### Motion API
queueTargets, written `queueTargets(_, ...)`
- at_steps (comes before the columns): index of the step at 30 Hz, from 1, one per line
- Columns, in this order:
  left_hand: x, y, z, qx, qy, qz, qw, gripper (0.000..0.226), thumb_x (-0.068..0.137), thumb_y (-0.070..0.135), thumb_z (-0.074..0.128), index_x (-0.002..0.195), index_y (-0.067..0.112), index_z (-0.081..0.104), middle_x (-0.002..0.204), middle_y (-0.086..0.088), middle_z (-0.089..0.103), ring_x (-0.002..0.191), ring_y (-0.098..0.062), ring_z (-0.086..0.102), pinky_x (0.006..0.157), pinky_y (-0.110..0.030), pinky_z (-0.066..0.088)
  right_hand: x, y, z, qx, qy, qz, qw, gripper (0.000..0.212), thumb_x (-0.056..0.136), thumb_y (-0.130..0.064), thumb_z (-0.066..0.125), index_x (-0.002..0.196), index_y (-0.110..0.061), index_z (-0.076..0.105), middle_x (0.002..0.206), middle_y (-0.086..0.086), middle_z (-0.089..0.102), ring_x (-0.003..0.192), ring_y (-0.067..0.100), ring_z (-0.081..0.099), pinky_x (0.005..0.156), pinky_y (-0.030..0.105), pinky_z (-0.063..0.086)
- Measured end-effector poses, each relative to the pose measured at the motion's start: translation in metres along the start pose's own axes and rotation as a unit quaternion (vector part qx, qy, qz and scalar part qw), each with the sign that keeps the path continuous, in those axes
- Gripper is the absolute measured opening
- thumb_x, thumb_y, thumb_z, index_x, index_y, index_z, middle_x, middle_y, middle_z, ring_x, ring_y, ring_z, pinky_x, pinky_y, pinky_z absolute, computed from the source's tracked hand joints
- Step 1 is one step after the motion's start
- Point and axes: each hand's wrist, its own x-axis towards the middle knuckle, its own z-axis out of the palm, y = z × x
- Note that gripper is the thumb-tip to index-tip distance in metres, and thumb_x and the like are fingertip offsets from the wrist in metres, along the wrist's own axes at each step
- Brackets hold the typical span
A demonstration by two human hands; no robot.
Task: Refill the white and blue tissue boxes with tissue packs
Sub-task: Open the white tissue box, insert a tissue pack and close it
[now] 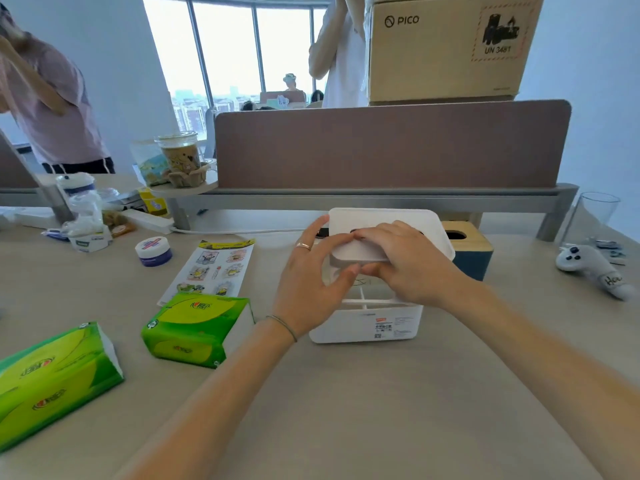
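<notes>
Looking down through the head camera, I saw both hands busy at the white tissue box (367, 323), which sat in the middle of the bench (346, 410) right in front of me. The left hand (311, 271) was curled round the left side of the white lid (391, 233), thumb low and fingers up, so it held that lid. The right hand (408, 261) lay over the front of the lid and pinched its edge too. I think the lid was tipped up at the front on purpose, so the box would open and a pack could go in. Under the lid I could see a white cross-shaped piece inside the box, but I could not tell if any tissue was left in there. The blue tissue box (474, 258) with its wooden top stood just behind and to the right, touching or nearly touching the white one; its turn had not come, I guessed. Two green tissue packs waited on the left, the near green pack (197, 330) close to the left wrist for an easy reach, and the far green pack (52, 379) by the bench edge.
</notes>
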Motion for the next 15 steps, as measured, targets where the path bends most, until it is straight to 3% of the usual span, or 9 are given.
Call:
queueTargets(3,0.004,0.021,0.009,0.051,-0.05,0.02,0.997,0.052,0.087,0.047,0.07,0.135,0.03,0.06,0.156,0.006,0.04,0.139,-0.014,0.043,0.112,-0.033,0.04,-0.026,0.015,-0.018,-0.017,-0.013,0.018,1.0,0.048,0.094,-0.037,0.063,0.14,-0.028,0.051,0.129,-0.004,0.062,0.11,0.016,0.048,0.095,0.031,0.037)
queueTargets(8,0.009,0.066,0.043,0.141,-0.11,0.061,0.982,0.064,0.084,0.049,0.074,0.141,0.028,0.056,0.155,0.001,0.045,0.142,-0.019,0.037,0.117,-0.032,0.027,-0.077,0.046,-0.045,-0.052,-0.048,0.058,0.996,0.057,0.09,-0.018,0.066,0.145,-0.023,0.049,0.133,0.001,0.06,0.117,0.023,0.048,0.102,0.04,0.038)
queueTargets(15,0.009,0.116,0.107,0.158,-0.221,0.092,0.958,0.069,0.088,0.055,0.065,0.149,0.033,0.044,0.16,-0.003,0.038,0.144,-0.023,0.036,0.118,-0.037,0.028,-0.14,0.082,-0.069,-0.031,-0.057,0.107,0.992,0.056,0.085,-0.01,0.069,0.138,-0.024,0.058,0.13,0.001,0.066,0.114,0.025,0.056,0.099,0.046,0.043)
